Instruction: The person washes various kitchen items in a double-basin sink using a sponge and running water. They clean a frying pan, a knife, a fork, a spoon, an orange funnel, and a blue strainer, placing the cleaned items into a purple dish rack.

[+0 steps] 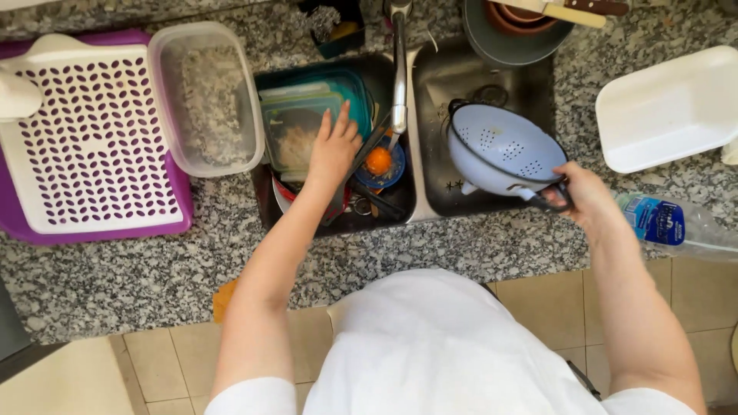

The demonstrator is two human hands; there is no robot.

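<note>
Hands at a double kitchen sink

Right hand grips the dark handle of a pale blue colander, fingers clamped, holding it tilted over the right basin. Left hand, fingers slightly spread, rests flat on stacked teal-lidded containers in the left basin, near the tap.

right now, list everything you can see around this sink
colander: 1, pale blue, over right basin
food containers: a stack, teal, left basin
juicer: 1, blue with orange pulp, left basin
tap: 1, metal, between basins
drying rack: 1, white on purple tray, left counter
clear tub: 1, beside rack
foam tray: 1, white, right counter
plastic bottle: 1, clear, right counter
left hand: on the containers
right hand: gripping colander handle
</note>
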